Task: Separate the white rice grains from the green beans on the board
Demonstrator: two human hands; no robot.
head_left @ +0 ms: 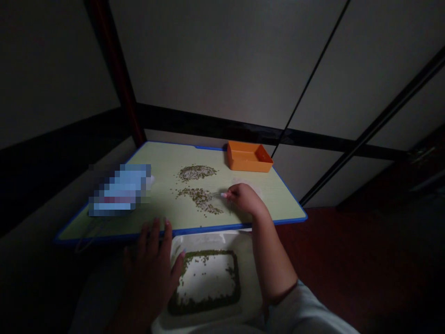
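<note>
My right hand (pixel 245 198) is closed in a pinch on a thin, pale utensil (pixel 217 194), whose kind I cannot make out. The utensil's tip reaches the right side of a loose pile of small green beans or seeds (pixel 200 198) on the table. Behind this pile lies a second, rounder pile (pixel 197 172). My left hand (pixel 153 260) is open with its fingers apart, near the table's front edge and at the left side of a white tub (pixel 252 264). More green grains line the edges of the tub's floor.
The pale yellow table (pixel 156 160) has a blue rim. An orange box (pixel 251 165) stands at its back right. A blurred light-blue item (pixel 121 190) lies on the left. Wall panels (pixel 215 60) rise close behind, and the red floor (pixel 323 260) shows at right.
</note>
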